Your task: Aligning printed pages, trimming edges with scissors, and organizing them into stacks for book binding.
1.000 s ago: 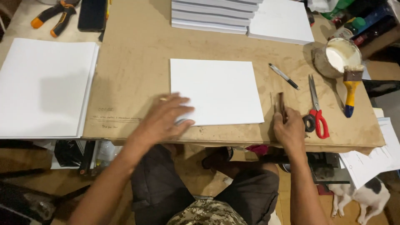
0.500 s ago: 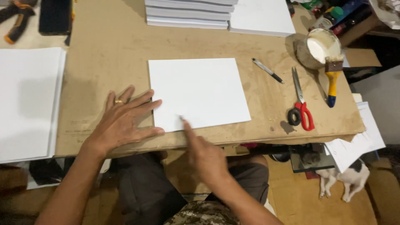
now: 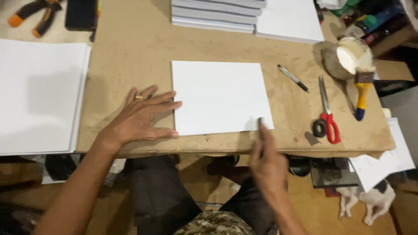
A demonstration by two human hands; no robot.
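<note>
left hand [image 3: 141,117] flat, fingers spread, on one white sheet [image 3: 220,96] | right hand [image 3: 266,162] released, fingertip at edge | one scissors [image 3: 325,116]

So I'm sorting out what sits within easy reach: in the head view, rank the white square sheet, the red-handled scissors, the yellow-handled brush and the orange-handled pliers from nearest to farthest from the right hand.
From the right hand:
1. White square sheet, touching its fingertips at the lower right corner.
2. Red-handled scissors, to the right.
3. Yellow-handled brush, farther right, by the bowl.
4. Orange-handled pliers, far top left corner.

The left hand [image 3: 141,115] lies flat touching the white sheet [image 3: 220,96]; the right hand [image 3: 266,163] fingers its near edge.
</note>
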